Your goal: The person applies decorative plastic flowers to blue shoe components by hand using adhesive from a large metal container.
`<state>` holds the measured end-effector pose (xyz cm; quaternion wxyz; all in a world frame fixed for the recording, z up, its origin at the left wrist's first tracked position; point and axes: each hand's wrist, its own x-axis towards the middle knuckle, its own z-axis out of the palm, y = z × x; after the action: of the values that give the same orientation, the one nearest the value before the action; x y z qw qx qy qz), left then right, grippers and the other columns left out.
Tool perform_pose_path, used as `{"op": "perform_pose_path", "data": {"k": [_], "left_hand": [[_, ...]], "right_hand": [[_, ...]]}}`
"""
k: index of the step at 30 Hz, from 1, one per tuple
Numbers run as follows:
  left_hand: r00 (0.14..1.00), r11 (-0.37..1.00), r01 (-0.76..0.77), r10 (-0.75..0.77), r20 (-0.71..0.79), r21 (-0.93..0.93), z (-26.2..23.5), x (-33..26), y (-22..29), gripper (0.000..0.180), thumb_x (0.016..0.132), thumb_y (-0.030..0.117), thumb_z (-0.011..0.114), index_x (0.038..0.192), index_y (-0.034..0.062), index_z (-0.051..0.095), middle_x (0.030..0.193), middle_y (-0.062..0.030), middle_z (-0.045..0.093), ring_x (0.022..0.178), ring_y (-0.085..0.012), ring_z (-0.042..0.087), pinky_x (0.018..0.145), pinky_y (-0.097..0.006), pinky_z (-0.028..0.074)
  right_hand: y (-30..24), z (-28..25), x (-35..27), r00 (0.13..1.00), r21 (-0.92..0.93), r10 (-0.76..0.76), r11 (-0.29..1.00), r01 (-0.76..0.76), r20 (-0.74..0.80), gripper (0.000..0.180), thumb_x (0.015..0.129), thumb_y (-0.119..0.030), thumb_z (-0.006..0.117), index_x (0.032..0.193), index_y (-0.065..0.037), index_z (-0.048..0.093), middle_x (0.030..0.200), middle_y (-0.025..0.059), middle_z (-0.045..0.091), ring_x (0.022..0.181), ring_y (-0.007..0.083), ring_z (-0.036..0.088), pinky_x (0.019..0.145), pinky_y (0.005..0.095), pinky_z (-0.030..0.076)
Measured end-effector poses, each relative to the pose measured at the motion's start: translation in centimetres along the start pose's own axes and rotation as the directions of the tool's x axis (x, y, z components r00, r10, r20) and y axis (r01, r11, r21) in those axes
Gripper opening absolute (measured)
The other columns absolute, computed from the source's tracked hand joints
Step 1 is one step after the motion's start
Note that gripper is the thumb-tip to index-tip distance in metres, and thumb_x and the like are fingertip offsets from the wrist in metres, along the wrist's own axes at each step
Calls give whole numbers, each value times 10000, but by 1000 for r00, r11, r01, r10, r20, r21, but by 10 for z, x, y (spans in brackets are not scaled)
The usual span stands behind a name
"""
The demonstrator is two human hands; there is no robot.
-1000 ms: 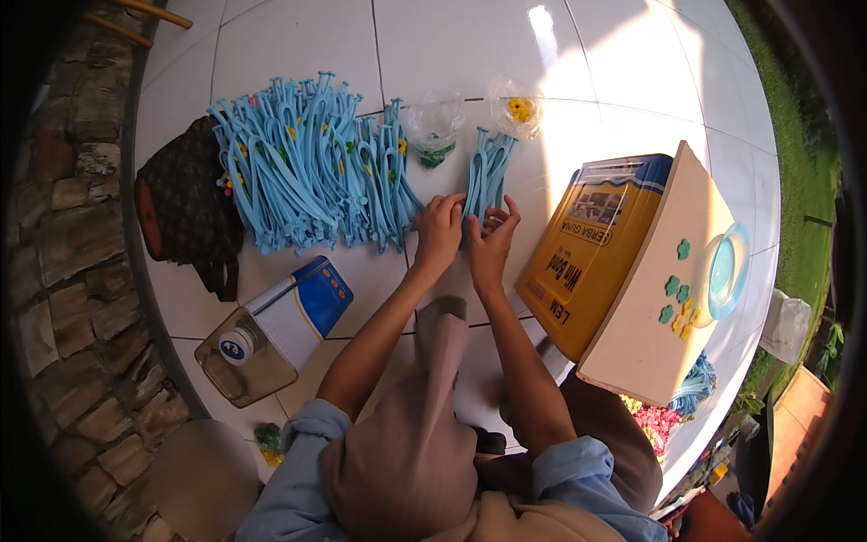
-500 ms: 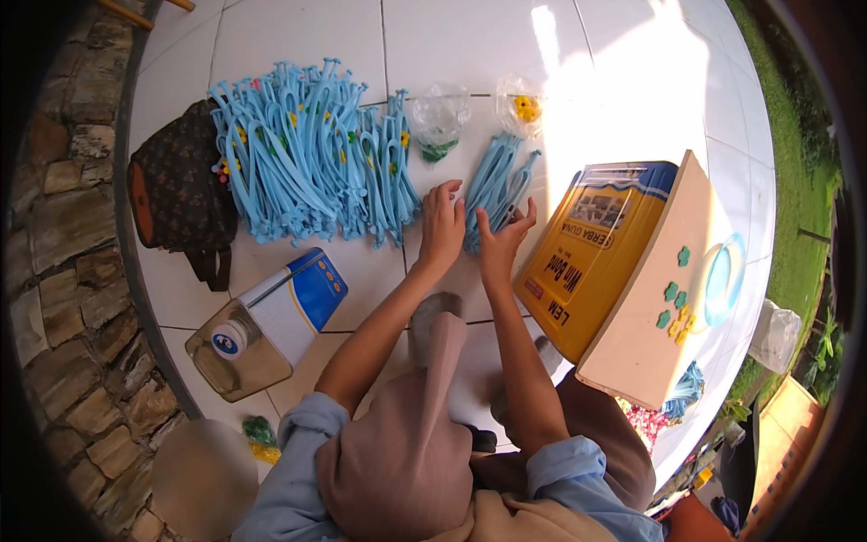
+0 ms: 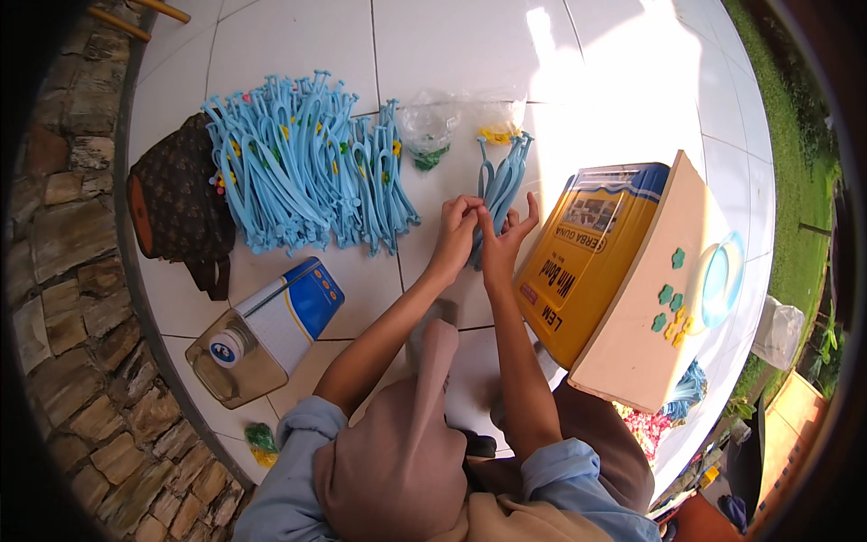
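My left hand (image 3: 457, 239) and my right hand (image 3: 502, 242) meet at a small bunch of light blue straps (image 3: 508, 176) with knobbed ends. My left thumb and finger are pinched together at the bunch's near side. My right thumb presses close to those fingertips, its index finger sticks out, and its other fingers curl by the straps. Exactly which strap each hand grips is partly hidden. To the left lies a large pile of similar blue straps (image 3: 298, 172), dotted with yellow, green and pink flower pieces. Beyond my hands, clear bags hold green pieces (image 3: 431, 155) and yellow pieces (image 3: 499, 135).
A yellow and blue tin (image 3: 578, 262) stands at right, a pale board (image 3: 623, 348) against it carrying green flowers (image 3: 666, 295), yellow flowers (image 3: 677, 331) and a turquoise ring (image 3: 722, 280). At left are a brown patterned bag (image 3: 181, 194) and a blue-and-white container (image 3: 275, 325).
Both hands have come together from apart, my left moving right, and closed at the small strap bunch. The bunch's far ends have shifted, and the yellow pieces' bag looks flatter.
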<state>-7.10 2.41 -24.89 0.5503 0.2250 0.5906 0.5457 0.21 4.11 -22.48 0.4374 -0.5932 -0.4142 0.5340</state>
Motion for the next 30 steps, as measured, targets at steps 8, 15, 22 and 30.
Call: {"op": "perform_pose_path", "data": {"k": [8,15,22,30], "left_hand": [[1000,992,-28,29,-1,121,-8,18,3,267,848,163,613,1057,23,522,897,-92,554,771,-181,570,697,-278,466],[973,871,-208,233,0,446,-16,24,-20,219,832,155,624,971,-3,563,838,-112,604,711,-212,596,655,-311,475],[980,775,-171,197,24,609,-23,14,0,168,871,150,593,939,-4,597,839,-98,633,758,-178,625,681,-284,487],[951,946,-307,303,60,104,-4,-31,113,156,898,132,564,968,-3,599,903,-76,643,847,-137,632,740,-287,509]], "right_hand": [[10,-20,2,985,-99,129,988,-118,115,762,828,-55,616,1391,-86,104,1122,212,514,1066,263,490,900,347,390],[7,-6,-2,996,-411,-92,908,84,-1,682,804,-21,594,1367,-41,209,1253,201,414,1114,287,376,962,406,316],[-1,-4,-17,976,-512,-213,836,199,31,571,803,22,545,1320,-3,303,1196,172,444,1039,298,394,916,412,333],[-66,-3,-36,934,-116,-355,930,349,-36,430,892,-16,470,1297,-8,324,1149,158,528,1051,230,511,917,348,385]]}}
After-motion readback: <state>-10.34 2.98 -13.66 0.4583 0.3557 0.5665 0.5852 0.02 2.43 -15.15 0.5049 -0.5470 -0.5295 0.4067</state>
